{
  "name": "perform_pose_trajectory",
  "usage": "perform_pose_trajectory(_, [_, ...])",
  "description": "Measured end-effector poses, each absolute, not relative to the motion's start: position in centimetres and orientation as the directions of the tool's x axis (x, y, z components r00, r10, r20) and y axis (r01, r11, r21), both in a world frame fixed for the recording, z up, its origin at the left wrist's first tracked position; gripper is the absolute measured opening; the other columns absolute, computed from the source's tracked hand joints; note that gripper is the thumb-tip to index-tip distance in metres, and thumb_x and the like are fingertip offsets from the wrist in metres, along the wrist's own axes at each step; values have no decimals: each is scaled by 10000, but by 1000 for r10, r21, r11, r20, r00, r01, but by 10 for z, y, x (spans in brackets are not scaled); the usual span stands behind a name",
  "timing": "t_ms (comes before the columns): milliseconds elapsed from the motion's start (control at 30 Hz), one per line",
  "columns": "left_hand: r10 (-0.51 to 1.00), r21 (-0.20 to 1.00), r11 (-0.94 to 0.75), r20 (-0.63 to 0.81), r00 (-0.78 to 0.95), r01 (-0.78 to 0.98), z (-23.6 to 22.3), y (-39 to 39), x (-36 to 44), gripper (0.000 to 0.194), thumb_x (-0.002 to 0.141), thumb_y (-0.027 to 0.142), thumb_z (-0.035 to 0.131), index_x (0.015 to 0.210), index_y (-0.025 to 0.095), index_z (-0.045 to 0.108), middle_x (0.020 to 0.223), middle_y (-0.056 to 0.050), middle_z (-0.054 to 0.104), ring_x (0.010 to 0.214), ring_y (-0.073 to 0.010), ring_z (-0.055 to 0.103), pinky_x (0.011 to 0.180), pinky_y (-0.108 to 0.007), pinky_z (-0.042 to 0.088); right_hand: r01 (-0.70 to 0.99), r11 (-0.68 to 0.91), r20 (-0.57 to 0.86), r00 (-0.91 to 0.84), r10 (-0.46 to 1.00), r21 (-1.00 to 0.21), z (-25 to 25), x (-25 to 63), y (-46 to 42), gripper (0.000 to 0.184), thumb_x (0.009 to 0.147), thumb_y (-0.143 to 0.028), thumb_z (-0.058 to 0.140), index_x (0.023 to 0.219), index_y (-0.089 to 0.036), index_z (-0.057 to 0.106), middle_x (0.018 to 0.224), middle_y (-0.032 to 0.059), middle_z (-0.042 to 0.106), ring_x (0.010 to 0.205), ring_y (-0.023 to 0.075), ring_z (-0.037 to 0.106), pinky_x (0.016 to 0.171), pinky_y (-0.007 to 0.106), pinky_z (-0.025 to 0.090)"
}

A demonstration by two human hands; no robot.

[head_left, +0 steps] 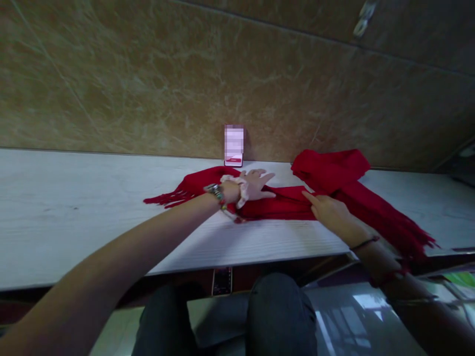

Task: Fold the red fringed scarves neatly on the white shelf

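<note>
Head view: fringed red scarf [284, 210];
Your left hand [255, 186]: spread atop it;
Your right hand [331, 213]: over it, index extended, pinch unclear

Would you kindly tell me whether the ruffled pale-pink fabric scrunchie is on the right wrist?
No, the scrunchie circles the wrist of the left hand.

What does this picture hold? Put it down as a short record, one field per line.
Surface: white wood-grain tabletop, against a brown marbled wall
Cloth: red fringed fabric, partly bunched at the right; one piece or two, cannot tell
Left hand: palm-down on the fabric, fingers spread
Right hand: at the fabric, index finger extended
Phone: propped upright by the wall, screen lit
</note>
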State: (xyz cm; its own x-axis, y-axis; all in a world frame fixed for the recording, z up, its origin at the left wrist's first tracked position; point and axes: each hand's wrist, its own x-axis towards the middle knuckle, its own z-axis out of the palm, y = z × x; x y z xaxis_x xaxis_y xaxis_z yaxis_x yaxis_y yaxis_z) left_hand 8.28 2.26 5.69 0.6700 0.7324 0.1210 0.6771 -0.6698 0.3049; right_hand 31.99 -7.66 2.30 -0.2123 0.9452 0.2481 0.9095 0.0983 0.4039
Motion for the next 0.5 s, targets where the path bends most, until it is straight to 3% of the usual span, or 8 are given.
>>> perform_pose_trajectory(67, [709, 257, -694, 79, 701, 673, 42, 23, 55, 690, 713, 558, 530, 1305, 230, 396, 1366, -91, 388, 1230, -294, 362, 996, -392, 296, 937, 102, 307, -210, 928, 333, 13, 320, -76, 447, 834, -146, 350, 1265, -142, 468, 955, 138, 645, 774, 215, 597, 607, 306, 459])
perform_pose_trajectory(167, [716, 185, -691, 42, 696, 699, 37, 31, 17, 632, 793, 504, 424, 1326, 171, 357, 1325, -119, 426, 1193, -258, 410, 987, -359, 317, 955, 139, 390, -236, 890, 262, 16, 315, -70, 440, 816, -151, 396, 1247, -125, 483, 1134, 147, 585, 937, 229, 561, 746, 322, 474])
perform_pose_trajectory(333, [868, -49, -496, -6, 496, 867, 39, 45, -14, 660, 773, 494, 471, 1344, 201, 313, 1359, -126, 386, 1246, -307, 333, 963, -509, 289, 938, 238, 335, -315, 888, 252, 27, 314, -57, 398, 800, -117, 412, 1174, -124, 549, 1211, 127, 559, 1009, 227, 548, 817, 327, 471])
perform_pose_trajectory(433, [881, 6, -467, -89, 465, 884, 34, 53, -22, 689, 710, 484, 538, 1306, 180, 372, 1244, -115, 516, 1143, -284, 464, 936, -421, 348, 940, 255, 290, -316, 903, 229, 26, 319, -53, 401, 795, -79, 393, 1158, -117, 559, 1093, 123, 635, 939, 211, 603, 822, 334, 480])
perform_pose_trajectory(500, [874, 88, -475, -70, 481, 876, 36, 60, -29, 574, 694, 428, 536, 1197, 155, 490, 1098, -84, 608, 1021, -238, 550, 876, -317, 399, 948, 246, 292, -298, 909, 203, 26, 324, -53, 421, 792, -73, 387, 1181, -116, 542, 1039, 119, 661, 890, 211, 630, 794, 338, 500])
